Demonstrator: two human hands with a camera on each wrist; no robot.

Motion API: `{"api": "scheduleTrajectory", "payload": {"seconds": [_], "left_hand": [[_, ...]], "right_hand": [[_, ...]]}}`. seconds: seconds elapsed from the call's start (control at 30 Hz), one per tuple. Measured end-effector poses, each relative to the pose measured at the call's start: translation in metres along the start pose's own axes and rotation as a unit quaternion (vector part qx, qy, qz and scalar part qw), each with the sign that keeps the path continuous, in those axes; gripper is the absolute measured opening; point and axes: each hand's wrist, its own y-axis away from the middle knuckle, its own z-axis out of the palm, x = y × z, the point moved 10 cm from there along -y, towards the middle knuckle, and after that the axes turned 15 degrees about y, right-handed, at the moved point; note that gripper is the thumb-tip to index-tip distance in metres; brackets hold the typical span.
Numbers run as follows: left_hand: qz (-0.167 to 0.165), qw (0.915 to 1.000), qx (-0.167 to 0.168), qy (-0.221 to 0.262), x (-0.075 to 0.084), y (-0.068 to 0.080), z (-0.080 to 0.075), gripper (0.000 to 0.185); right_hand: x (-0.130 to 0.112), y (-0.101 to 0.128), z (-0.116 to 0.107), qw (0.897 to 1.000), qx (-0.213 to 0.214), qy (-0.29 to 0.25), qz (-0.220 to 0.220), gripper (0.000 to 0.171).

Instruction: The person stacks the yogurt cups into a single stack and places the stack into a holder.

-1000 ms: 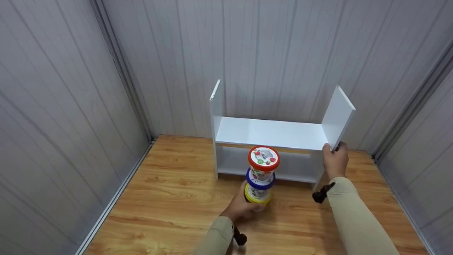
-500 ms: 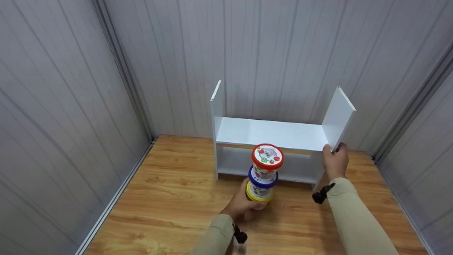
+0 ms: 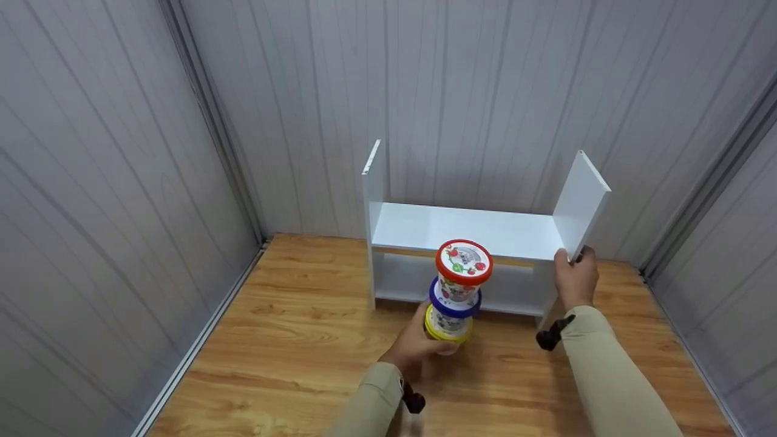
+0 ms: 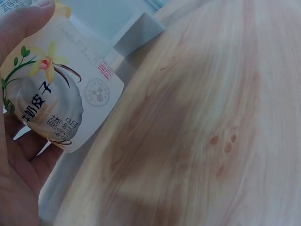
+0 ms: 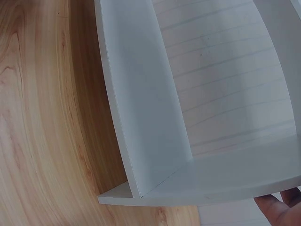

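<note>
My left hand [image 3: 416,340] grips the lowest of three stacked lidded tubs, the one with a yellow lid [image 3: 448,332]. On it stands a blue-lidded tub [image 3: 455,303], topped by a red-lidded tub [image 3: 464,264] with a strawberry print. The stack leans slightly right, in front of a white two-tier shelf [image 3: 467,229]. In the left wrist view, the held tub [image 4: 51,89] shows a vanilla-flower print, with thumb and fingers around it. My right hand [image 3: 575,280] pinches the shelf's right side panel by its front edge. Only its fingertips [image 5: 277,212] show in the right wrist view.
The shelf stands on a wood-grain surface [image 3: 291,340] close to the back wall [image 3: 473,91]. Its side panels rise above the upper board, which has no top over it. Panelled walls [image 3: 109,182] enclose the left and right sides.
My left hand has carried the stack of tubs slightly to the right and upward in the head view. The right hand keeps its place on the shelf's panel.
</note>
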Motion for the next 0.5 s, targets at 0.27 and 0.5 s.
{"api": "scheduleTrajectory", "payload": {"seconds": [0.27, 0.5], "left_hand": [[0.015, 0.9997, -0.004, -0.018, 0.01, -0.002, 0.002, 0.104], [0.009, 0.9993, 0.008, -0.036, 0.015, -0.005, -0.001, 0.101]], "right_hand": [[0.0, 0.0, -0.002, 1.0, 0.004, 0.01, -0.002, 0.068], [0.001, -0.001, 0.001, 1.0, -0.004, 0.011, 0.01, 0.069]]}}
